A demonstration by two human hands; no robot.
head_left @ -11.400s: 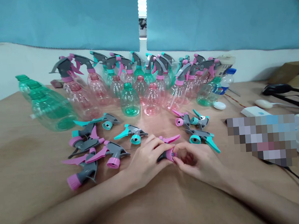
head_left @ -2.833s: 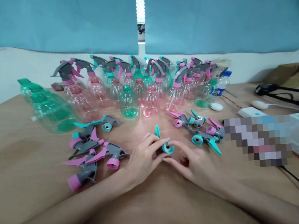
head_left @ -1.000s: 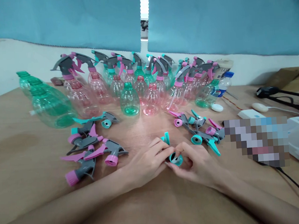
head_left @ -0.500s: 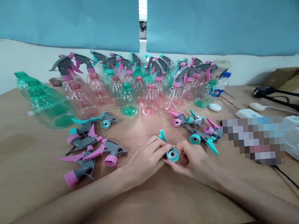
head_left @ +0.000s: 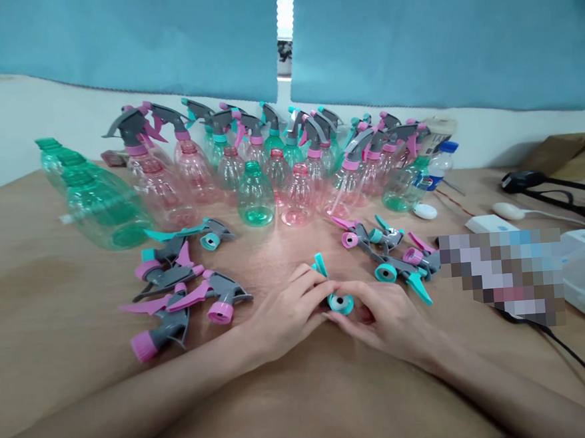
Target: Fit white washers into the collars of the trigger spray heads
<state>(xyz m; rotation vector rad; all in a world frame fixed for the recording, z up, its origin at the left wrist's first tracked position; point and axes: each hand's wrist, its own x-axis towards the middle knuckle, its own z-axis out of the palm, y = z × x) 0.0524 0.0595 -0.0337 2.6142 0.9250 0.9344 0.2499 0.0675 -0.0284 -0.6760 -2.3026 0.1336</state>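
Note:
Between my hands, just above the table, is a spray trigger head with a teal collar whose open end faces me. My left hand is closed around its grey body, and a teal trigger sticks up past the fingers. The thumb and fingers of my right hand pinch the collar from the right. Loose pink-and-grey trigger heads lie to the left of my left hand. More loose heads, among them a teal one, lie right of my right hand.
Behind stand open bottles, such as a green one and a pink one, and several bottles with heads fitted. Green bottles are at the left. A soda bottle, a white power strip and a black cable are at the right.
My right hand's fingers have uncurled a little and shifted around the teal collar. My left hand keeps its hold. The whole view has moved slightly.

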